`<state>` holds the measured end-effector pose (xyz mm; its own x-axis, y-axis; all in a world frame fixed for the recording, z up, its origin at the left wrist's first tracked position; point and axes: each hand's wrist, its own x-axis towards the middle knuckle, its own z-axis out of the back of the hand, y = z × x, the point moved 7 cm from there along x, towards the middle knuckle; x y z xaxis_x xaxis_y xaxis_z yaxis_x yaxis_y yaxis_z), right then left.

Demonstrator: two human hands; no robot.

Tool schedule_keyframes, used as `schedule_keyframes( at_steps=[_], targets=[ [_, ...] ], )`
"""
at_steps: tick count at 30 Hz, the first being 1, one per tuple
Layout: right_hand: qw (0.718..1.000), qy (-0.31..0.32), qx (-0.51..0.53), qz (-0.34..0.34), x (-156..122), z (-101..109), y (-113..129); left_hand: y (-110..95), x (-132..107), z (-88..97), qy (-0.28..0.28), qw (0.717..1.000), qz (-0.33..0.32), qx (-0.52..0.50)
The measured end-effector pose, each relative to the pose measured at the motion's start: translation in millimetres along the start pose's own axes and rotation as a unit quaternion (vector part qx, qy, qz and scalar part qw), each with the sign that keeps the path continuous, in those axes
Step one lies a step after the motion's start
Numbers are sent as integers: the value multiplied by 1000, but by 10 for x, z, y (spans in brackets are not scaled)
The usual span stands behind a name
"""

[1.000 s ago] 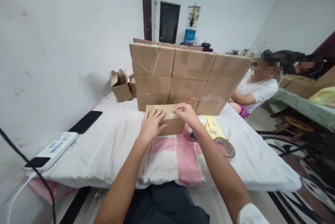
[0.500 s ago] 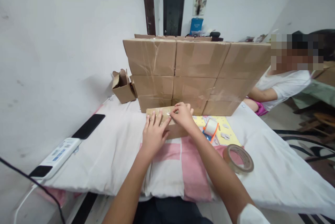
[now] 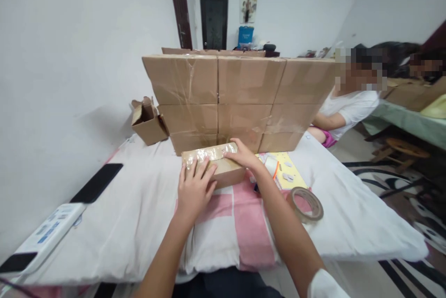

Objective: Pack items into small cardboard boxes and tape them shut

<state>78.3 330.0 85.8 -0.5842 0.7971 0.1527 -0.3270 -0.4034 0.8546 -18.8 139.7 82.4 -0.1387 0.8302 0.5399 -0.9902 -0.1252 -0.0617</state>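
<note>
A small cardboard box [image 3: 223, 175] with clear tape across its top lies on the white and pink bedding [image 3: 139, 223] in front of me. My left hand [image 3: 193, 186] rests flat against the box's near left side, fingers spread. My right hand [image 3: 242, 154] lies flat on the box's top right end, fingers stretched out along the tape. Neither hand holds anything.
A wall of stacked taped cartons [image 3: 237, 98] stands right behind the box. A tape roll [image 3: 306, 203], a tape dispenser [image 3: 271, 166] and a yellow sheet [image 3: 291, 178] lie right of it. An open carton [image 3: 149, 121], a phone [image 3: 96, 188] and a power strip [image 3: 49, 235] are at left. Another person [image 3: 348, 107] sits at right.
My right hand slid to the right along the box's top. My left hand dropped a little toward the box's near side. The view shifted slightly.
</note>
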Motion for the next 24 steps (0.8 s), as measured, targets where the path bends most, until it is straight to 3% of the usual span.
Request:
schedule_keyframes(
  at_steps=[3,5,8,12,16,20,24],
  targets=[
    [987,103,115,32,-252,-10,-95,-11,23,3,16,999,-21,-24],
    [981,146,119,50,-481,-17,-148,-26,63,-49,46,997,-57,-41],
    [982,158,63,80,-825,-28,-203,-52,79,-142,81,985,-136,-60],
    [990,92,-5,108,-1205,-29,-219,8,-23,-74,20,984,-166,-54],
    [991,1,1,132,-1493,14,-161,-46,-153,101,-25,981,-184,-48],
    [986,-59,-5,154,-1811,223,-31,-330,-151,331,2,965,-249,-81],
    [976,-131,-44,166,-2192,708,120,-842,-29,655,-24,948,-294,-121]
  ],
)
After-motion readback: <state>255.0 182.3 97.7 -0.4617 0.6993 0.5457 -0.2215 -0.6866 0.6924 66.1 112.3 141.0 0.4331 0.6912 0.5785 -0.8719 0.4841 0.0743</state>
